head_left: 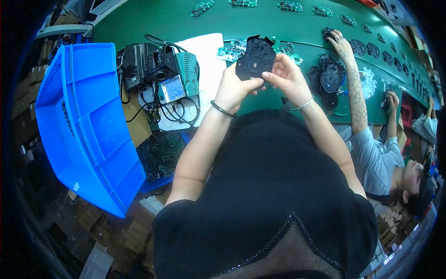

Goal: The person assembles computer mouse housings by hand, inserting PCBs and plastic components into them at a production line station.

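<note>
Both my hands hold a black plastic housing (pixel 256 59) up over the near edge of the green table. My left hand (pixel 234 88) grips its lower left side, the thumb lying along the bottom edge. On the lower right, my right hand (pixel 289 81) pinches it with thumb and fingers. The inner side of the housing, with moulded ribs and a small slot, faces me. Behind it lie green circuit boards (pixel 231 54), partly covered by the housing and my hands.
A blue plastic bin (pixel 100 107) stands at the left beside a soldering station (pixel 173 89) with tangled cables. Black housings (pixel 332 76) are piled to the right, near a co-worker's tattooed arm (pixel 357 93). Rows of circuit boards (pixel 289 6) line the table's far side.
</note>
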